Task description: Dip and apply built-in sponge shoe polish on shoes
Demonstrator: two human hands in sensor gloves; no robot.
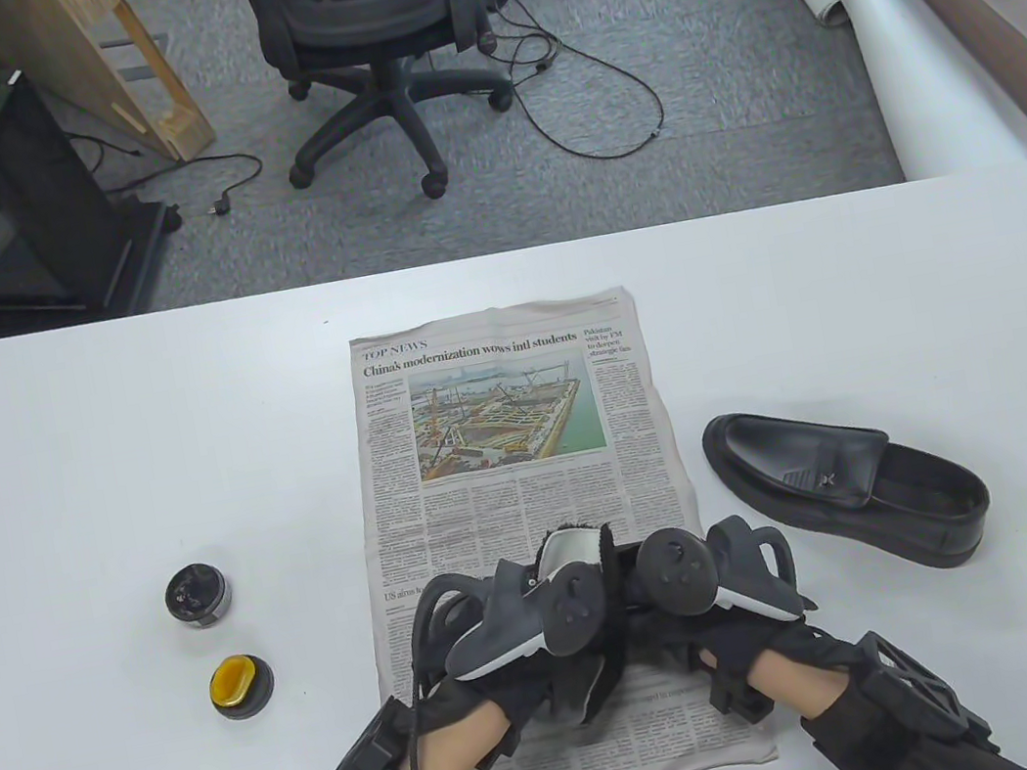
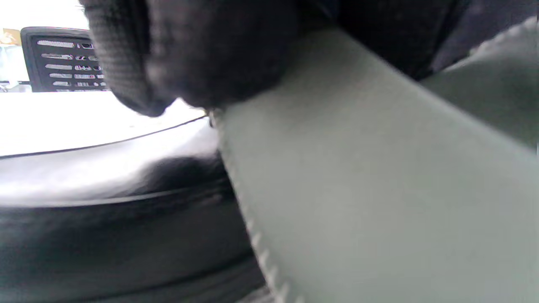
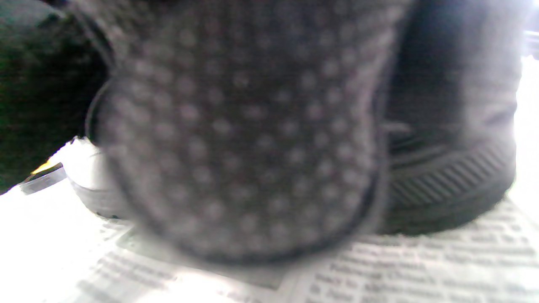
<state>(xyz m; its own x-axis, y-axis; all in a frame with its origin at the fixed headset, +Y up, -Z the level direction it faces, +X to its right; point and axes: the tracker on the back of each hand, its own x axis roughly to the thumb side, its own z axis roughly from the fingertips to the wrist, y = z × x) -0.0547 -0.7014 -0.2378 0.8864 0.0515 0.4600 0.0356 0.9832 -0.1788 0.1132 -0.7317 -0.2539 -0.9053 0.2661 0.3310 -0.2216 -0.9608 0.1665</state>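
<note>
Both hands are on a black shoe [image 1: 609,587] lying on the newspaper [image 1: 498,408] near the front edge; trackers hide most of it. My left hand [image 1: 516,623] grips its left side, and its gloved fingers [image 2: 189,54] lie against a pale stitched lining [image 2: 379,189] above black leather [image 2: 126,235]. My right hand [image 1: 707,579] holds the right side; its dotted glove [image 3: 244,139] is in front of the ribbed sole [image 3: 442,185]. The open polish tin [image 1: 198,595] and its lid with the yellow sponge [image 1: 241,684] sit to the left, apart from both hands.
A second black loafer [image 1: 849,485] lies on the white table [image 1: 90,460] right of the newspaper. An office chair [image 1: 370,23] and floor cables stand beyond the far table edge. The newspaper shows under the shoe in the right wrist view [image 3: 379,273].
</note>
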